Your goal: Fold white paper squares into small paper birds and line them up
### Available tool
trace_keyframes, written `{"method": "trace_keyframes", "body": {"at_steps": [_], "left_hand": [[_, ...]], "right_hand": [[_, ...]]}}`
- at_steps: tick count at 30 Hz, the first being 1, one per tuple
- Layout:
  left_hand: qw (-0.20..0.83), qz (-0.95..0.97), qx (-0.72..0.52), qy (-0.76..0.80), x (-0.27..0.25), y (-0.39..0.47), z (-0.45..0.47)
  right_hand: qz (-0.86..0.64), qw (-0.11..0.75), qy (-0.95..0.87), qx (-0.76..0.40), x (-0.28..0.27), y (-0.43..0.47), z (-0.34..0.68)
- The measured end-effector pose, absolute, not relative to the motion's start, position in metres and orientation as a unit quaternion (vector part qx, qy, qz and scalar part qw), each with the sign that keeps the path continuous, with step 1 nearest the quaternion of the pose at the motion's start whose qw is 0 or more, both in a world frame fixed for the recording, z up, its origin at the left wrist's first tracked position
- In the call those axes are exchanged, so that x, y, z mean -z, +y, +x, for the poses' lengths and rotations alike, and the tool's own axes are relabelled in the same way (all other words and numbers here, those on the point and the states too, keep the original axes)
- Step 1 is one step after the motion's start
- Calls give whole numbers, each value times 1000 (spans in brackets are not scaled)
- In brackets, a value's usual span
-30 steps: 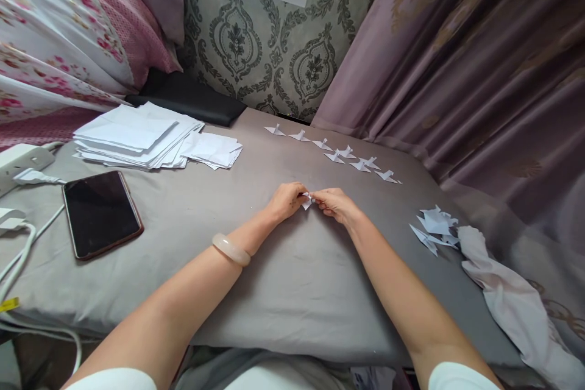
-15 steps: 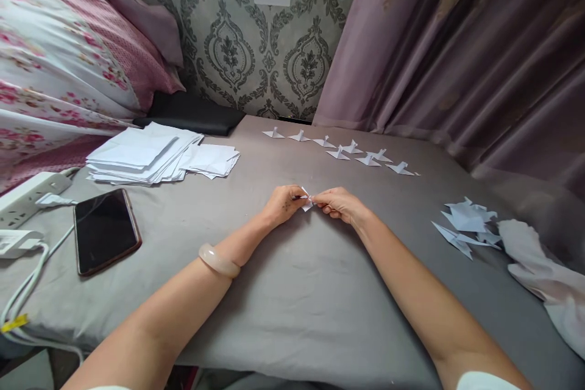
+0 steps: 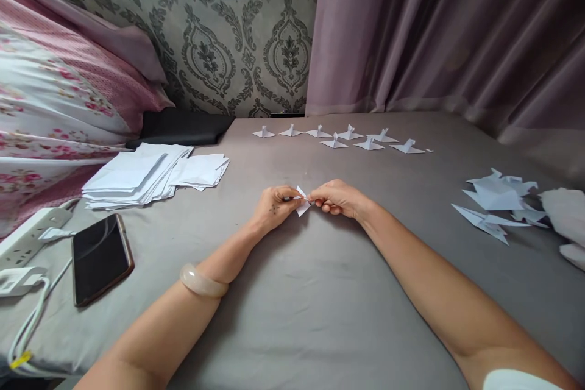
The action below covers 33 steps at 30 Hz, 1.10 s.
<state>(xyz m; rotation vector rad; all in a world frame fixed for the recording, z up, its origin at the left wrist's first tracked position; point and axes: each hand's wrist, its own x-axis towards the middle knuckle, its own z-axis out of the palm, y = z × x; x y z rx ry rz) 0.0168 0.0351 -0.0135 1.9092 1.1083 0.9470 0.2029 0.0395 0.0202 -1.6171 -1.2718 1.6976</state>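
Between my two hands is a small folded white paper figure (image 3: 302, 208), held just above the grey cloth near the middle of the view. My left hand (image 3: 276, 207) pinches its left side between thumb and forefinger; a pale bangle (image 3: 203, 282) rings that forearm. From the other side, my right hand (image 3: 338, 198) pinches it with thumb and forefinger, the other fingers curled in. The fingers cover much of the paper's middle. Beyond the hands, several small folded paper birds (image 3: 334, 141) stand in staggered rows.
At left lie a stack of white paper (image 3: 123, 173), a smaller pile of paper squares (image 3: 200, 172), a phone (image 3: 101, 259) and a power strip (image 3: 34, 234) with cables. Larger folded paper pieces (image 3: 496, 192) lie at right beside a whitish cloth (image 3: 567, 213). A black flat case (image 3: 183, 127) rests behind.
The camera view has turned and tilted slightly. Both hands still pinch the folded paper, and more of its white flaps shows between the fingers.
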Motion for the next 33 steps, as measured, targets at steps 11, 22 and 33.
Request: {"method": "trace_keyframes", "body": {"at_steps": [11,22,33], "left_hand": [[310,726,-420,447,9,34,18],[195,664,-389,608,16,46,8],[184,681,-354,614,15,49,-2]], "right_hand": [[-578,249,-439,-641,-22,39,207],[-571,295,-472,-604,-11,37,204],[-561,371,-662,-330,1,37,185]]}}
